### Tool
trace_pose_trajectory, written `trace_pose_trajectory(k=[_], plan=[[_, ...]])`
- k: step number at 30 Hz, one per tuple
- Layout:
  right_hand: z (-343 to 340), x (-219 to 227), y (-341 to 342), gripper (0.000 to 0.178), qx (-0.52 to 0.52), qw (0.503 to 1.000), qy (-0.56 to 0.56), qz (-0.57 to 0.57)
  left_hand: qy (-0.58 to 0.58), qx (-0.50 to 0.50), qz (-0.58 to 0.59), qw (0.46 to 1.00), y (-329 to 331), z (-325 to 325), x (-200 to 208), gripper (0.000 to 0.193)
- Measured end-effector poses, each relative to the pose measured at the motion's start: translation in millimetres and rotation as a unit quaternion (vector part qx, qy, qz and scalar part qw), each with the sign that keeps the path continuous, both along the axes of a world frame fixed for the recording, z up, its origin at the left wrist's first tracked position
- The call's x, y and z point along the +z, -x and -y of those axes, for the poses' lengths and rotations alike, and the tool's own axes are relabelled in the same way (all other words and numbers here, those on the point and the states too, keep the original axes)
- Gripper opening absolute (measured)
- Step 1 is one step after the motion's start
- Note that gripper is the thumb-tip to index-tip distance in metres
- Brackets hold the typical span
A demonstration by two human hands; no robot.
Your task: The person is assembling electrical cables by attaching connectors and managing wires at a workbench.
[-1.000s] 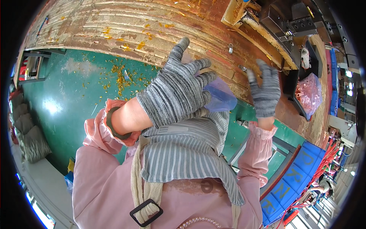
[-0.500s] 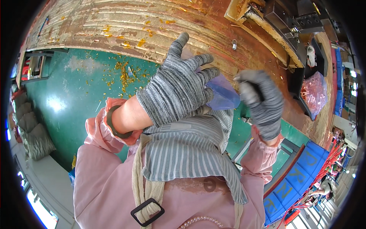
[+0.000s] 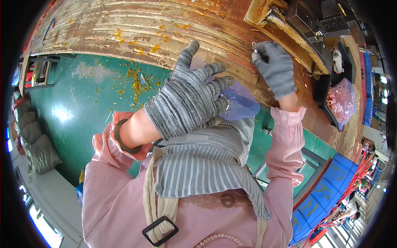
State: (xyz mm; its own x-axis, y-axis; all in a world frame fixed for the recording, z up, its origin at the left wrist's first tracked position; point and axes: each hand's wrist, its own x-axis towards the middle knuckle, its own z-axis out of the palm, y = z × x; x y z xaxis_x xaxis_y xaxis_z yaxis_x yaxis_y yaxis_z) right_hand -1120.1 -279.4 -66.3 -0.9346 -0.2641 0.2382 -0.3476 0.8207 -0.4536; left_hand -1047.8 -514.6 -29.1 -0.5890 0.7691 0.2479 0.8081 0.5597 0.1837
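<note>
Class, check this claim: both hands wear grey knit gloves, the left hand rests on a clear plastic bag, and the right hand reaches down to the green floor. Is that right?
One detail is wrong. In the head view the right hand reaches to the worn wooden workbench, not the green floor. The gloves and the left hand on the plastic bag are as stated.

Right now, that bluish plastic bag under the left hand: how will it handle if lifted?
The plastic bag looks thin, translucent film, creased, so probably floppy and light. Its glossy surface may slide against the knit glove on the left hand. Contents can't be made out, so its weight is uncertain.
</note>
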Motion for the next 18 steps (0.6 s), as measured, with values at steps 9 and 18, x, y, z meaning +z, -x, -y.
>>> trace_pose_trajectory(k=[9,18], plan=[[1.5,54.2,-86.6,0.022,0.071,0.977,0.196,0.047,0.000,-0.018,0.022,1.000,3.8,2.4,6.6,0.030],[-86.7,-13.2,-155.6,0.015,-0.274,0.898,0.343,0.038,0.021,0.045,-0.011,0.999,4.6,-11.7,12.2,0.032]])
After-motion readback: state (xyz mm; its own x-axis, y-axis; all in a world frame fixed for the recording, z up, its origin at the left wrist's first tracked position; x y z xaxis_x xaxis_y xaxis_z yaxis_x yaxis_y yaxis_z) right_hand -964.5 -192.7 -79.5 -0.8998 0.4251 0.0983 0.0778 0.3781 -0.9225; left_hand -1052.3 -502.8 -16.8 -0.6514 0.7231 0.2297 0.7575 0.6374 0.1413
